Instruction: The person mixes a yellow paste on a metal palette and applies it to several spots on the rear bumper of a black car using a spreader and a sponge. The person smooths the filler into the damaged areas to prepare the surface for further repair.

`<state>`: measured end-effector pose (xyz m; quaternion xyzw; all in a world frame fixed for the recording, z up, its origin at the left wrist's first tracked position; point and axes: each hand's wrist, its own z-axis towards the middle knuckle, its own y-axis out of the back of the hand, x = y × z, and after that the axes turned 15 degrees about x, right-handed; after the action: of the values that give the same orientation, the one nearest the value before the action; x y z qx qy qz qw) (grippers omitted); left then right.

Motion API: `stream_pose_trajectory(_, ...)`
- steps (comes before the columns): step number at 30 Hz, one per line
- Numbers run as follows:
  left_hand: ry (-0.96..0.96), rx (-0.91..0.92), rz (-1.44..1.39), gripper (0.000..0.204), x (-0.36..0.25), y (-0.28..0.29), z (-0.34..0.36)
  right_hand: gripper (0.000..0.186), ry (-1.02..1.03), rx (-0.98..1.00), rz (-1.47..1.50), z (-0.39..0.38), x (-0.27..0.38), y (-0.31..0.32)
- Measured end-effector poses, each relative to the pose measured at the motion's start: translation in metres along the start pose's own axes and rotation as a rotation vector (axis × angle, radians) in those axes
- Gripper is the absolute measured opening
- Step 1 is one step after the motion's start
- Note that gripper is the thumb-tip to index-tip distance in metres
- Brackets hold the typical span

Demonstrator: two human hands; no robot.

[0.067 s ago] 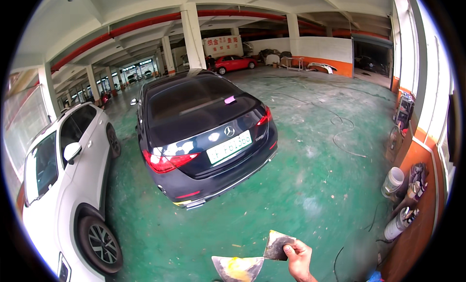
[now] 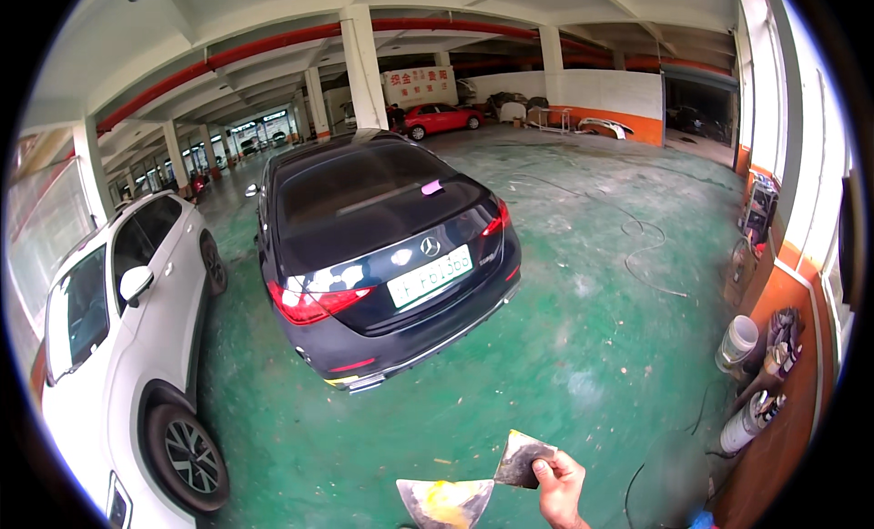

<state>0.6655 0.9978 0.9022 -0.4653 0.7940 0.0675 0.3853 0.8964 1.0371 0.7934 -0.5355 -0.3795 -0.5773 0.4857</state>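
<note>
Head view: my right hand (image 2: 562, 493) pinches a spreader (image 2: 523, 460), best steadied beside the smeared plate (image 2: 446, 502); left hand, can't tell.

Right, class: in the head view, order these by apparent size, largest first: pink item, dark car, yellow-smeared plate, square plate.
1. Dark car
2. Yellow-smeared plate
3. Square plate, held in the right hand
4. Pink item, on the dark car

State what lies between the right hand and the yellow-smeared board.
The dark square plate, pinched in the right hand, lies between it and the yellow-smeared board, as the head view shows.
</note>
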Motion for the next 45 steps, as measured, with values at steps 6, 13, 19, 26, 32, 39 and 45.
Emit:
stream_pose_trajectory(6, -0.857, -0.327, 0.106, 0.019, 0.006, -0.009, 0.06, 0.027, 0.674, 0.009, -0.568, 0.004, 0.053, -0.014)
stream_pose_trajectory(13, -0.704, -0.575, 0.578, 0.025, 0.037, 0.011, 0.119, 0.032, 0.759, 0.074, -0.688, 0.009, 0.05, -0.055)
stream_pose_trajectory(19, -0.252, -0.467, 0.434, 0.028, -0.017, -0.002, 0.071, 0.028, 0.74, 0.215, -0.544, 0.024, 0.061, -0.037)
stream_pose_trajectory(26, -0.448, -0.487, 0.393, 0.028, -0.016, 0.004, 0.069, 0.029, 0.79, 0.206, -0.594, 0.029, 0.064, -0.066)
stream_pose_trajectory(32, -0.906, -0.522, 0.241, 0.019, -0.011, 0.03, 0.081, 0.03, 0.414, 0.129, -0.288, 0.032, 0.073, -0.06)
stream_pose_trajectory(39, -0.61, 0.146, -0.346, 0.021, -0.012, 0.012, 0.045, 0.021, 0.216, 0.401, 0.72, 0.071, 0.065, -0.066)
stream_pose_trajectory(45, -0.764, 0.199, -0.304, 0.022, -0.01, 0.022, 0.047, 0.014, 0.193, 0.574, -0.038, 0.083, 0.055, -0.042)
